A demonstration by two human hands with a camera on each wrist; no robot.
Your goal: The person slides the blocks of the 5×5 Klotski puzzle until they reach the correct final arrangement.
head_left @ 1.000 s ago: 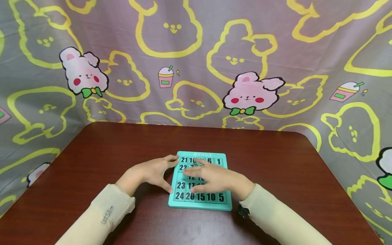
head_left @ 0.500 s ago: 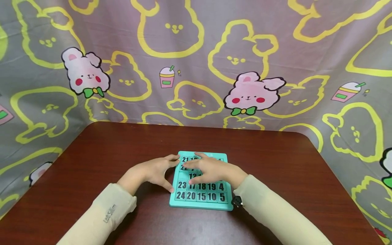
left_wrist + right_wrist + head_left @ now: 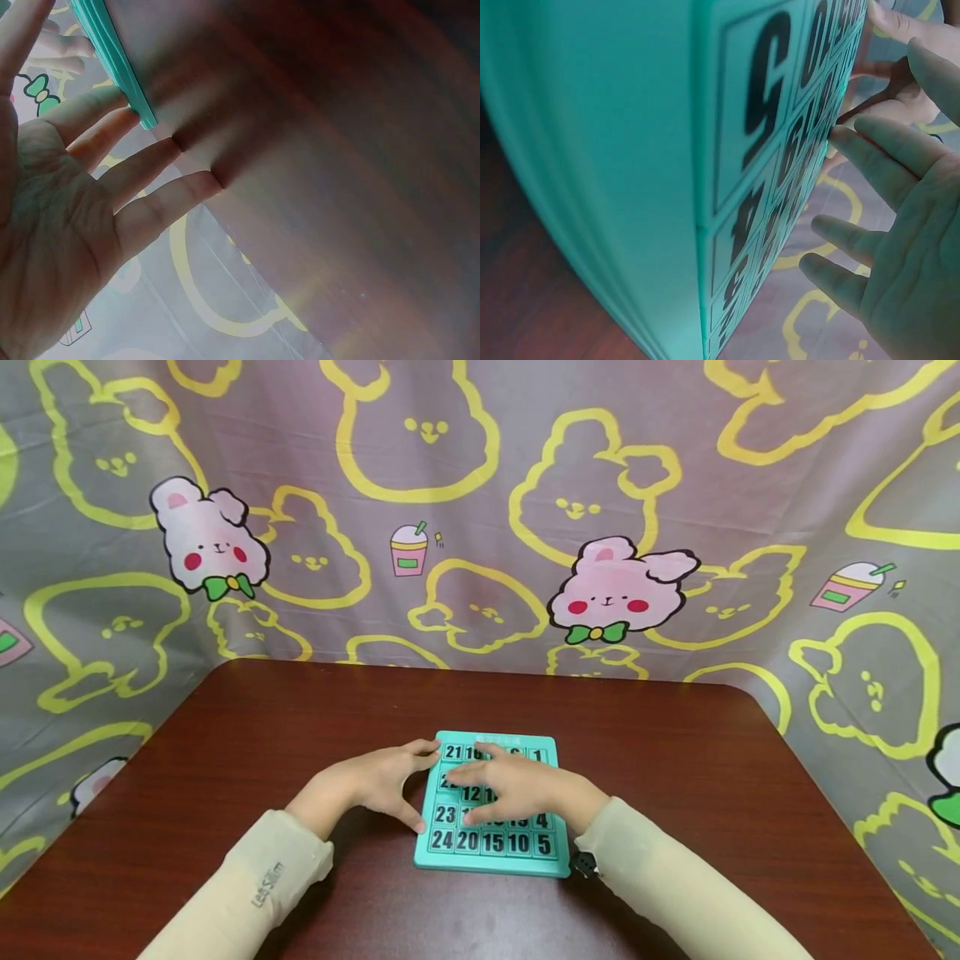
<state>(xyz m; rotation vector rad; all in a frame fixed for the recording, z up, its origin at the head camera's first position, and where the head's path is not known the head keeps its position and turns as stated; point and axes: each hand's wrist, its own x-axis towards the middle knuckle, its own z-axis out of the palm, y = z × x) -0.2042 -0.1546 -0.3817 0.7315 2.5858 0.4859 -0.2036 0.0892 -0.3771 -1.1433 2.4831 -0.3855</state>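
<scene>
A turquoise number slide puzzle [image 3: 491,864] lies flat on the table. My left hand [image 3: 378,778] spans its left side, thumb at the lower part of the edge and a finger by the top left corner. In the left wrist view its fingers are straight, two of them right at the puzzle's frame [image 3: 120,64]. Over the tiles is my right hand [image 3: 528,787], with its index fingertip on tile 22 [image 3: 445,782] in the left column. That tile sits between the second and third rows. The right hand's fingers, extended in the right wrist view, hide several middle tiles.
The dark red-brown wooden table [image 3: 645,743] has rounded far corners. A patterned curtain [image 3: 480,535] with rabbit drawings stands behind it and along both sides. A dark round object [image 3: 585,862] shows at the right sleeve's cuff.
Tile 22 has slid toward the person, into the gap in the left column, with the right index finger on it. The left hand stays at the puzzle's left edge.
</scene>
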